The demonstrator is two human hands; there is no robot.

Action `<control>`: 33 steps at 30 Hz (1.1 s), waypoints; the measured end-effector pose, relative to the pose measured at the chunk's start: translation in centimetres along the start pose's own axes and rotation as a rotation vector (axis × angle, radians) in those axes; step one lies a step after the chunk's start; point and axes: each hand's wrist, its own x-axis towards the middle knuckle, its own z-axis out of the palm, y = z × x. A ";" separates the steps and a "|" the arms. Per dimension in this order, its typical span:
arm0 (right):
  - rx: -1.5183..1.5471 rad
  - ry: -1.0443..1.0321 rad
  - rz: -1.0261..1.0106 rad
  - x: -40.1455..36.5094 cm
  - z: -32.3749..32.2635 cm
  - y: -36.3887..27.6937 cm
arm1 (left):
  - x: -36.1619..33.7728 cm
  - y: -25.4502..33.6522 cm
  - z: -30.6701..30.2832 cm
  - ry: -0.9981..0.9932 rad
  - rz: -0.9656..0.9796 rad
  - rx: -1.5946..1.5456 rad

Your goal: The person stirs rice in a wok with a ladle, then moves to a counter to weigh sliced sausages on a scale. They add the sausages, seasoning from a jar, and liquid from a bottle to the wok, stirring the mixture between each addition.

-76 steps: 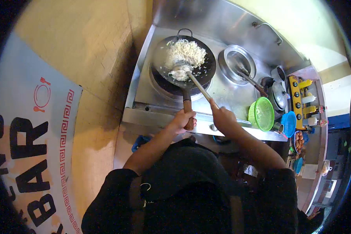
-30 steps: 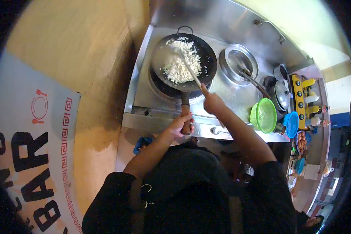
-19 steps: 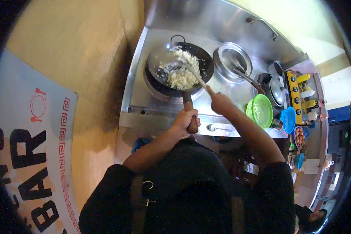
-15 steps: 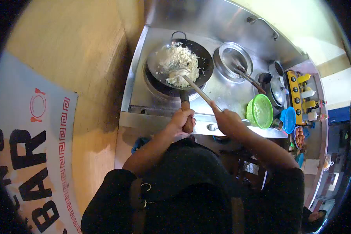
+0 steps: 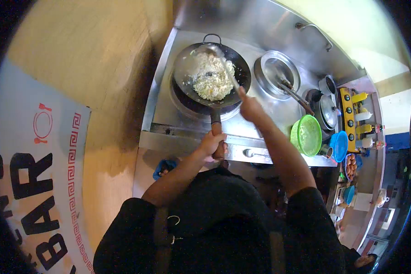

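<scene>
A dark wok (image 5: 242, 68) sits on the burner, with white rice (image 5: 213, 84) heaped in its middle and steam over its left side. My left hand (image 5: 212, 144) is wrapped round the wok's wooden handle. In my right hand (image 5: 251, 108) is the long shaft of a wok ladle (image 5: 229, 75), gripped from above. The ladle's head reaches the far part of the wok, behind the rice, and is partly blurred.
Right of the wok stands a round metal pan (image 5: 278, 75) with a long-handled utensil in it. Beyond are a green basket (image 5: 309, 135), a blue bowl (image 5: 339, 146), a lidded pot (image 5: 328, 112) and several sauce bottles (image 5: 361, 97). A steel splashback (image 5: 242, 27) rises behind the stove.
My right hand has moved forward and a little left, carrying the ladle's head from the near side of the rice to the far side. My left hand stays on the handle.
</scene>
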 end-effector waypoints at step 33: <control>-0.088 -0.073 -0.007 -7.6 -7.9 4.4 | -0.1 -15.9 -20.0 0.477 -0.109 -0.493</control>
